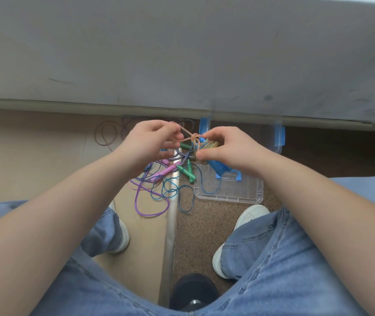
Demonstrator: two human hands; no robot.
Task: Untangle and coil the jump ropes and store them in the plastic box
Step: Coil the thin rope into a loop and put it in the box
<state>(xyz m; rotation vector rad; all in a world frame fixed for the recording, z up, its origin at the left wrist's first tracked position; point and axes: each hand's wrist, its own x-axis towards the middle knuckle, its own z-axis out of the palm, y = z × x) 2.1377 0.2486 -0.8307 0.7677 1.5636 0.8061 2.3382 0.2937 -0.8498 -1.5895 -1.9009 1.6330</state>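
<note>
Nearest the camera, the person's knees in blue jeans (273, 258) frame the view, with white shoes (246, 217) planted on the floor and a dark round object (193, 290) between the legs. A silver floor strip (170, 224) runs away from the camera, dividing tan flooring on the left from speckled brown flooring on the right.

Beyond the shoes, a tangle of jump ropes (159, 190) lies on the floor: purple, teal and braided cords with pink and green handles. Just beside it on the right lies a clear lid (228, 190).

Above the tangle, the left hand (152, 142) pinches an orange rope (187, 135). The right hand (227, 149) is closed on the same rope's coil and knot. Both hands partly hide the plastic box (277, 142) with blue latches, which sits against a grey wall (182, 53).
</note>
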